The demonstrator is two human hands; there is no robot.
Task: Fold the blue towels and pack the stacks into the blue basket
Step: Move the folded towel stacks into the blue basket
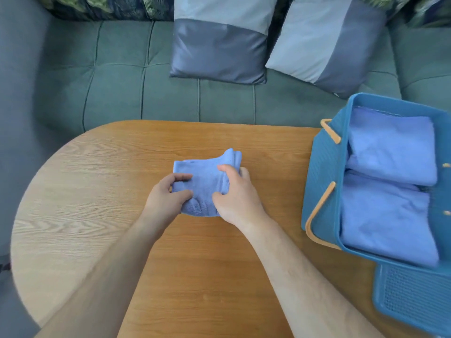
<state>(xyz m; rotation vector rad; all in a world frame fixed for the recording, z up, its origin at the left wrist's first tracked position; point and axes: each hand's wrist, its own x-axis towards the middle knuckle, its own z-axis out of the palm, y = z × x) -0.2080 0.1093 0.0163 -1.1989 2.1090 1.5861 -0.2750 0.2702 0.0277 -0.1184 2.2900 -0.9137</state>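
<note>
Centre frame: I am gripping the folded blue towel [201, 173] with left hand [166, 196] and right hand [236, 201]; pressing layers square matters

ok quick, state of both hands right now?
Left hand: closed, gripping the left edge of the folded blue towel.
Right hand: closed, gripping the same towel's right side.

No text, label, brand or number can be read anywhere — the blue basket [322, 181] shows only plain perforated plastic. The blue towel [202, 181] and the desk [97, 191] carry no legible marking either.
</note>
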